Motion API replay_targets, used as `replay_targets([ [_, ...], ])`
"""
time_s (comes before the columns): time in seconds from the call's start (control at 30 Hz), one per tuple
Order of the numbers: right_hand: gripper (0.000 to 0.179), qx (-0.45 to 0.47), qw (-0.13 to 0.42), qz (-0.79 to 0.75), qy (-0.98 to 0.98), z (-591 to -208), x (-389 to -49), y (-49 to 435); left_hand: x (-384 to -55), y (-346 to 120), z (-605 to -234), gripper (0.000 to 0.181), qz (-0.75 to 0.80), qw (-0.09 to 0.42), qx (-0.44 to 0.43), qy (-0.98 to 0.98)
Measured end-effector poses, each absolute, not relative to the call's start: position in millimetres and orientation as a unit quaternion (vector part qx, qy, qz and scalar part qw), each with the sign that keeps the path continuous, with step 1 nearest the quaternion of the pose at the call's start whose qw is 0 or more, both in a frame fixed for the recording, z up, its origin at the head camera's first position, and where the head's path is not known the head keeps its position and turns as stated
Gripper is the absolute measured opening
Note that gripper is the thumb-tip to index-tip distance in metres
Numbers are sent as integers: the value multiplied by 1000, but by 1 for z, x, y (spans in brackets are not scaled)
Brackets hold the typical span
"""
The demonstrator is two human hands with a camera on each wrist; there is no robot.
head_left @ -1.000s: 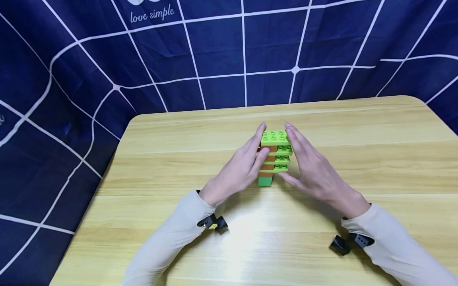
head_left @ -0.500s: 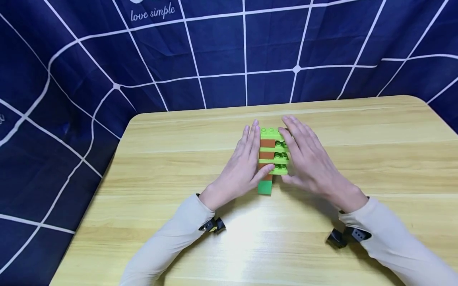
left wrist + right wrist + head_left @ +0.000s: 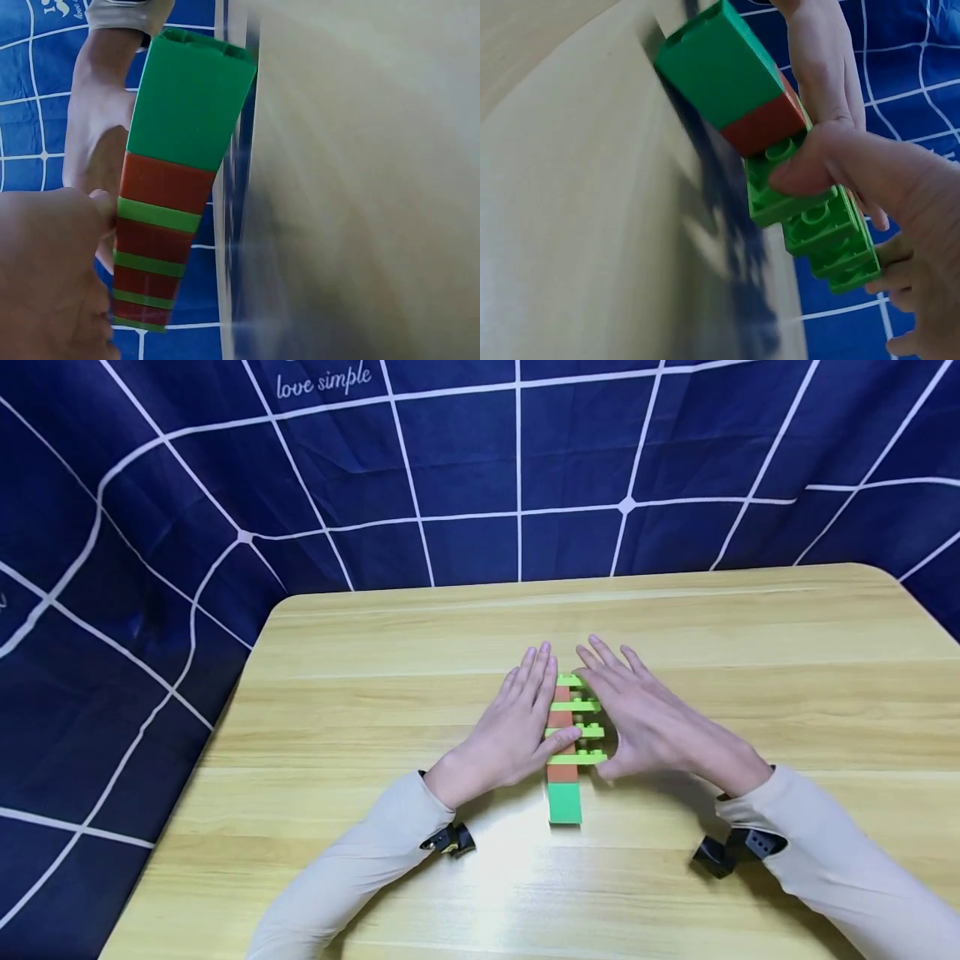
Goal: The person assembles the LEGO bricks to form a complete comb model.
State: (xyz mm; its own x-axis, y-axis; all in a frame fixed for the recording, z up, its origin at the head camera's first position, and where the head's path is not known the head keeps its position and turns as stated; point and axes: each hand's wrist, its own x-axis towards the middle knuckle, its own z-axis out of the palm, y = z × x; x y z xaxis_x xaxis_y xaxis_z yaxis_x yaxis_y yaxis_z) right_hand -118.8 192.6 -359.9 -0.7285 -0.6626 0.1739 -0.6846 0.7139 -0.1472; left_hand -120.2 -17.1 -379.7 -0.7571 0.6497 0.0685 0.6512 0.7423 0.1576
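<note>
A tower of toy building bricks (image 3: 564, 803) lies tilted toward me in the head view, its plain green brick (image 3: 191, 97) nearest. Behind that brick, orange bricks (image 3: 765, 124) alternate with several lime plates (image 3: 587, 759) that jut out to the right. My left hand (image 3: 506, 735) holds the tower's left side, fingers extended along it and thumb laid across the face. On the other side, my right hand (image 3: 637, 718) holds the plates between its thumb, on the lowest one, and its fingers, near the top plate. Some far parts of the tower are hidden behind the hands.
The bricks are over a light wood table (image 3: 360, 693) with rounded far corners. Behind and to the left hangs a dark blue cloth (image 3: 450, 460) with white grid lines. Black wrist cameras (image 3: 712, 857) sit at both sleeves.
The tower has tipped: its green brick has swung toward me, and its studded top has turned away from view. Both hands have turned with it, the right thumb now at the lowest plate.
</note>
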Motion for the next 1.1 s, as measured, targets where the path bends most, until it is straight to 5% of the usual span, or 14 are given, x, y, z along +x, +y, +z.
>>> replay_targets([
  [0.4,109,352,-15,145,-925,-376,-127,197,-119,-12,-386,75,-74,-78,-321,-941],
  [1.1,112,334,-81,158,-926,-381,-128,198,-118,-7,-389,74,-44,-124,-279,-951],
])
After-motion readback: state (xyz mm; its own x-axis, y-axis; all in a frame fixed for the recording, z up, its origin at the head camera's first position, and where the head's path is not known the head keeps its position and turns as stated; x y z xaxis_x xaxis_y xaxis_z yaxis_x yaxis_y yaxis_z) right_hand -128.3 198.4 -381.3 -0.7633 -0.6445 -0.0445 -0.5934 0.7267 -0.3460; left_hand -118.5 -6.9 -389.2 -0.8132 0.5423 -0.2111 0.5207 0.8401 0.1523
